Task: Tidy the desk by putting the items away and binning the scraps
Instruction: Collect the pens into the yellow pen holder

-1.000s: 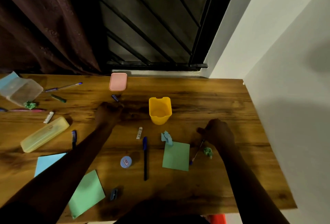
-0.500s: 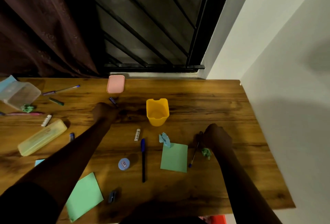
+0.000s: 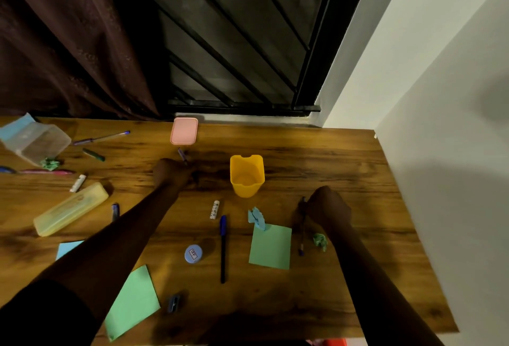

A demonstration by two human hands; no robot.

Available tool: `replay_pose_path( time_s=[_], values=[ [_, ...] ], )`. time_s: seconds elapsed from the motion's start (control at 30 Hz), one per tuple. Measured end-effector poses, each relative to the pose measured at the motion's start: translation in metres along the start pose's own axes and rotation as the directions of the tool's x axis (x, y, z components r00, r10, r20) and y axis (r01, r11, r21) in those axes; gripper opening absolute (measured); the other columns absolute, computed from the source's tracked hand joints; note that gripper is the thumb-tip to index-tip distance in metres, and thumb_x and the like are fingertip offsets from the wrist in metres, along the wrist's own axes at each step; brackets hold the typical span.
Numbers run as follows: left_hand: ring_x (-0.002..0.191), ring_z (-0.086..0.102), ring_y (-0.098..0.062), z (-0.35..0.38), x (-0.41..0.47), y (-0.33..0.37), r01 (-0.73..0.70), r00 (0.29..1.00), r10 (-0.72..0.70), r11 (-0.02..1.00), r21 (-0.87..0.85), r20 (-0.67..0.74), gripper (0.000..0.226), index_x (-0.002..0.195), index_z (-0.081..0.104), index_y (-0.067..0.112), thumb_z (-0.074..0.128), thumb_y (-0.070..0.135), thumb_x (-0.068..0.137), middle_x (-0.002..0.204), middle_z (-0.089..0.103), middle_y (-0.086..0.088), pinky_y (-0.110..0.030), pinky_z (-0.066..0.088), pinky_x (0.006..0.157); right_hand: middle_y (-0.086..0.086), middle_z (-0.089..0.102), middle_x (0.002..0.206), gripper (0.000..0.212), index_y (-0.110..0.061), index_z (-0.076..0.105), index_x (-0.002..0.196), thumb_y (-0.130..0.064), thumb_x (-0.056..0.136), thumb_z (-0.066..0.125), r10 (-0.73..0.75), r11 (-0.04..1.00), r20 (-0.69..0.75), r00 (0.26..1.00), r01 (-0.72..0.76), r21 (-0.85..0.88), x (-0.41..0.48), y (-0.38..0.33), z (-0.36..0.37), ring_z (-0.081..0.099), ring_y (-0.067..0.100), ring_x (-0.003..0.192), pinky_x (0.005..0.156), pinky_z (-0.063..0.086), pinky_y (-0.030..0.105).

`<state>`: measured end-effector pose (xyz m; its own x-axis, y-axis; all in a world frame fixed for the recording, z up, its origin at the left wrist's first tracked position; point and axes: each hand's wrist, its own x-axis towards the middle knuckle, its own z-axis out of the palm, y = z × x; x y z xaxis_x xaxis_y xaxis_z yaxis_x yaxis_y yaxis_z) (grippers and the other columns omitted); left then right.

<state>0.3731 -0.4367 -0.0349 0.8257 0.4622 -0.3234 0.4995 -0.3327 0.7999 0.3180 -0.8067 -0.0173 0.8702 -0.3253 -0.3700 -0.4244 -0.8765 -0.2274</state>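
On the wooden desk [image 3: 316, 158] my right hand [image 3: 327, 210] grips the upper part of a dark pen [image 3: 302, 231], whose blue tip points toward me. A crumpled green scrap [image 3: 320, 241] lies just beside that wrist. My left hand [image 3: 170, 173] is stretched far forward, and its curled fingers close on the near end of a small purple stub [image 3: 181, 154]. A yellow cup [image 3: 247, 174] stands upright and empty between my hands. Below it lie a blue crumpled scrap [image 3: 256, 217], a green note [image 3: 270, 246] and a blue pen [image 3: 222, 246].
At the left are a yellow pencil case [image 3: 71, 209], a clear box [image 3: 35, 141], several pens, and another green scrap [image 3: 49, 163]. A pink lid [image 3: 184, 130] lies at the back edge. Near me are a round blue item [image 3: 193, 254], a green sheet [image 3: 132, 301], a sharpener [image 3: 173, 303]. The wall bounds the right.
My right hand has turned the dark pen from slanted to nearly straight toward me. My left hand has crept forward onto the purple stub. The view dipped slightly.
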Motion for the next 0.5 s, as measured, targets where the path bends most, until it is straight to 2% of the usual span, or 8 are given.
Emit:
replay_pose_path(
  time_s=[0.07, 0.17, 0.23, 0.3, 0.4, 0.47, 0.5],
  values=[
    [0.069, 0.075, -0.025, -0.001, -0.006, -0.003, -0.077, 0.997, 0.077, 0.996, -0.035, 0.01, 0.028, 0.069, 0.073, 0.02, 0.087, 0.045, 0.072, 0.073, 0.076, -0.005, -0.054, 0.062, 0.072, 0.002, 0.068, 0.078, 0.036, -0.018, 0.066, 0.081, -0.054, 0.079, 0.072, -0.021, 0.999, -0.014, 1.0, 0.021, 0.028, 0.004, -0.005, -0.005, 0.068, 0.023, 0.073, 0.06, 0.052, 0.031],
    [0.073, 0.076, -0.022, -0.009, -0.034, 0.016, -0.23, 0.972, 0.234, 0.966, -0.122, 0.018, 0.011, 0.077, 0.074, 0.024, 0.077, 0.02, 0.087, 0.079, 0.077, -0.003, -0.051, 0.063, 0.077, -0.005, 0.068, 0.063, 0.037, -0.02, 0.073, 0.069, -0.057, 0.076, 0.067, -0.118, 0.982, -0.09, 0.989, 0.129, 0.138, 0.006, -0.018, -0.021, 0.068, 0.016, 0.062, 0.055, 0.051, 0.027],
    [0.078, 0.076, -0.022, -0.011, -0.052, 0.031, -0.309, 0.943, 0.329, 0.915, -0.259, 0.037, 0.016, 0.083, 0.075, 0.022, 0.073, 0.006, 0.089, 0.082, 0.078, -0.002, -0.047, 0.063, 0.079, -0.006, 0.066, 0.058, 0.043, -0.023, 0.074, 0.066, -0.06, 0.083, 0.06, -0.208, 0.941, -0.214, 0.955, 0.255, 0.222, 0.002, -0.031, -0.036, 0.066, 0.011, 0.056, 0.053, 0.049, 0.027],
    [0.08, 0.076, -0.02, -0.014, -0.066, 0.046, -0.377, 0.911, 0.411, 0.865, -0.331, 0.034, 0.018, 0.086, 0.076, 0.02, 0.071, 0.002, 0.089, 0.082, 0.078, 0.001, -0.039, 0.062, 0.079, -0.006, 0.066, 0.057, 0.043, -0.021, 0.072, 0.064, -0.053, 0.091, 0.062, -0.309, 0.854, -0.347, 0.886, 0.418, 0.308, -0.007, -0.048, -0.054, 0.062, 0.007, 0.054, 0.054, 0.046, 0.025],
    [0.084, 0.076, -0.02, -0.01, -0.084, 0.068, -0.451, 0.869, 0.496, 0.792, -0.411, 0.003, 0.011, 0.089, 0.077, 0.014, 0.074, 0.003, 0.087, 0.086, 0.079, -0.001, -0.034, 0.061, 0.08, -0.01, 0.069, 0.067, 0.019, -0.023, 0.076, 0.076, -0.033, 0.093, 0.071, -0.406, 0.719, -0.458, 0.791, 0.586, 0.374, -0.024, -0.075, -0.08, 0.064, 0.003, 0.062, 0.052, 0.04, 0.015],
    [0.087, 0.076, -0.022, -0.007, -0.09, 0.077, -0.488, 0.839, 0.544, 0.761, -0.428, 0.009, 0.007, 0.094, 0.078, 0.007, 0.076, 0.007, 0.087, 0.09, 0.079, -0.004, -0.037, 0.06, 0.082, -0.012, 0.071, 0.074, 0.013, -0.022, 0.077, 0.087, -0.031, 0.094, 0.071, -0.439, 0.661, -0.506, 0.743, 0.648, 0.378, -0.029, -0.093, -0.088, 0.065, 0.0, 0.067, 0.056, 0.041, 0.01],
    [0.088, 0.076, -0.021, -0.004, -0.091, 0.079, -0.497, 0.83, 0.558, 0.758, -0.422, 0.024, 0.009, 0.095, 0.078, 0.006, 0.077, 0.008, 0.087, 0.091, 0.079, -0.004, -0.037, 0.06, 0.083, -0.012, 0.073, 0.077, 0.015, -0.021, 0.078, 0.09, -0.034, 0.094, 0.071, -0.443, 0.637, -0.525, 0.726, 0.668, 0.386, -0.031, -0.101, -0.088, 0.067, 0.001, 0.069, 0.06, 0.046, 0.013]
  ],
)
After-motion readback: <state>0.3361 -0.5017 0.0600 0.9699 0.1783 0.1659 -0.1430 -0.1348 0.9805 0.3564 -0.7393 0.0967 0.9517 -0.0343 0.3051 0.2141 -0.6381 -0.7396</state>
